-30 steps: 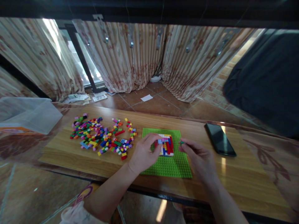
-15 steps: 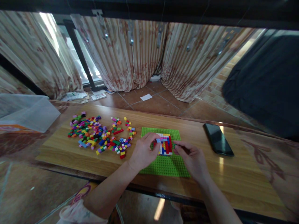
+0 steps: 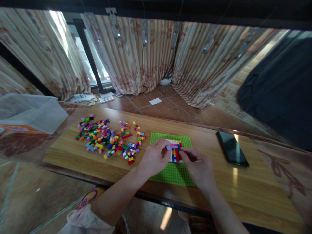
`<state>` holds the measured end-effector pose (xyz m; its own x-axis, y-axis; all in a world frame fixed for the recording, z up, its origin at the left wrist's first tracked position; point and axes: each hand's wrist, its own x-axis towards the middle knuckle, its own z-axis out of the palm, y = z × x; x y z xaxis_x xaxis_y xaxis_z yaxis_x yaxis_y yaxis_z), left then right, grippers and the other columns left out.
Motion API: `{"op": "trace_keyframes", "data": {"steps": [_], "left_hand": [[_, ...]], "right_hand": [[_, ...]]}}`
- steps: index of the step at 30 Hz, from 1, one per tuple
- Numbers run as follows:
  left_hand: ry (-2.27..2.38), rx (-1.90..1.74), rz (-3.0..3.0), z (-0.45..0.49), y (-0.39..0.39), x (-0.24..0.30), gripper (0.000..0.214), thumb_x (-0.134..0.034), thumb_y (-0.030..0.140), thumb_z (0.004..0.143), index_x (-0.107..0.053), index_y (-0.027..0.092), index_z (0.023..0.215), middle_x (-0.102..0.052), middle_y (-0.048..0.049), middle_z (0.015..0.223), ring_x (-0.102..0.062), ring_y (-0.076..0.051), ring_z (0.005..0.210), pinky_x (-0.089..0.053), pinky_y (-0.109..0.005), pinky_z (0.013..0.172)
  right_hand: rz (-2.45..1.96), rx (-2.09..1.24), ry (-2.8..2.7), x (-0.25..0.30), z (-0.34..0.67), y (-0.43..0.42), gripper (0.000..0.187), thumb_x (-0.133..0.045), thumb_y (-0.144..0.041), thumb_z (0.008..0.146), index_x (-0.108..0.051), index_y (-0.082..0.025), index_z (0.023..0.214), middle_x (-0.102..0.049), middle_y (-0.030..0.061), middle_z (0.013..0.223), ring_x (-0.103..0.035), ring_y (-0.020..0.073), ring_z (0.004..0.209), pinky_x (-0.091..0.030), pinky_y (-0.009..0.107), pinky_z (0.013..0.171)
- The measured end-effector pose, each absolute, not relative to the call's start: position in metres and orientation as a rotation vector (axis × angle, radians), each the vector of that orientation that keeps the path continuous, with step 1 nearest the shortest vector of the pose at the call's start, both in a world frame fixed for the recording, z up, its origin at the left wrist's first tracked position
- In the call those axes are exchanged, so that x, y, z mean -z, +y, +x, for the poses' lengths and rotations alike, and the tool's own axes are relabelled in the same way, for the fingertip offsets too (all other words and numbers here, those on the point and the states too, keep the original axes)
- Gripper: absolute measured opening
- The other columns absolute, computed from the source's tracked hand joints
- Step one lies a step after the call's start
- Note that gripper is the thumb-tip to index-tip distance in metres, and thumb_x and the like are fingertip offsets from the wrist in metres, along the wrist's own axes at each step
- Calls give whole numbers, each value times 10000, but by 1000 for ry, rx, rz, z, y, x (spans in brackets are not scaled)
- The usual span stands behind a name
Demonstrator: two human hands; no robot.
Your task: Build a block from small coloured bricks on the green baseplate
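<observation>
One head-worn camera looks forward and down across the table (image 3: 207,143) from its near side, close behind the left hand (image 3: 154,159) and right hand (image 3: 199,167). Its view reaches the far curtains (image 3: 126,58).

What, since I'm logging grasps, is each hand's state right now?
Left hand: curled at the left side of the toy-brick build; grip cannot be told.
Right hand: curled at the build's right edge; whether it holds a piece cannot be told.

In comes my right hand (image 3: 198,165), leftward over the green baseplate (image 3: 170,176), its fingertips now at the right side of the brick mosaic (image 3: 177,154); the small green piece they pinched is now hidden.
</observation>
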<state>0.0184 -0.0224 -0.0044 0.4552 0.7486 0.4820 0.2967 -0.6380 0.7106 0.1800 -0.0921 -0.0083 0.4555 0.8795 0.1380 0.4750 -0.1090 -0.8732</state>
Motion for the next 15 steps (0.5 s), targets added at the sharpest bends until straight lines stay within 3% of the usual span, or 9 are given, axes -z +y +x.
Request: {"op": "trace_keyframes", "data": {"steps": [15], "left_hand": [[879, -1054, 2191, 17, -23, 5, 165, -556, 139, 852, -615, 198, 994, -700, -51, 999, -665, -184, 958, -554, -326, 849]], "right_hand": [[-1814, -398, -1261, 10, 176, -93, 262, -632, -439, 826, -727, -204, 894, -718, 51, 820, -646, 185, 690, -511, 332, 668]]}}
